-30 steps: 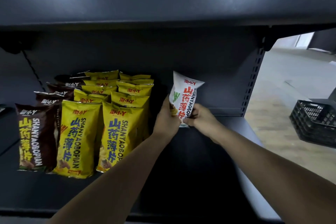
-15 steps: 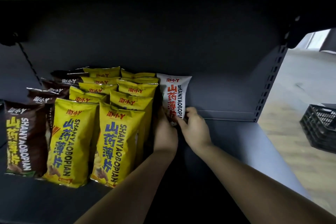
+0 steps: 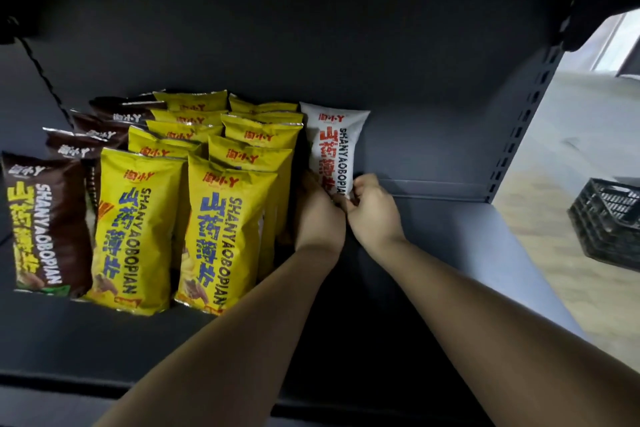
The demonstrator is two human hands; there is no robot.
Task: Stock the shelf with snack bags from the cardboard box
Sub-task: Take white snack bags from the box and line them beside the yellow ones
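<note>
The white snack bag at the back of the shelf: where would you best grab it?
Probably pinch the white bag by its flat top seam or free right edge, coming from the front right: it stands upright, yellow bags crowd its left, and the shelf lies bare on its right.

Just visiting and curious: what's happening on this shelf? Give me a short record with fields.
held: white snack bag, upright at the back of the shelf
right hand: pinches its lower right corner
left hand: at its lower left, fingers hidden
neighbours: two rows of yellow bags, then brown bags farther left
floor: black crate, right of the shelf
</note>
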